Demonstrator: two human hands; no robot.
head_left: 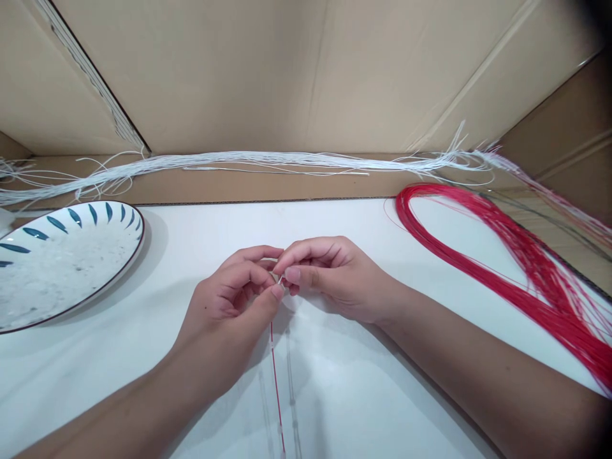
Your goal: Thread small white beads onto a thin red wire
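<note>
Forearms (119,405) enter from 7 and 4 o'clock; left hand (227,306) and right hand (339,274) meet at centre, both pinched narrow on a tiny pale tip (280,280), a thin red strand (276,382) running from under the left one toward 6 o'clock. Oval leaf-rimmed ceramic plate (117,275) at 9–10 o'clock, white thread bundle (268,160) across 12, looped red thread bundle (478,274) at 2–3. Handling judgement: keep both pinches light and close, tip exposed between, strand untwisted; fingers hide any join.
</note>
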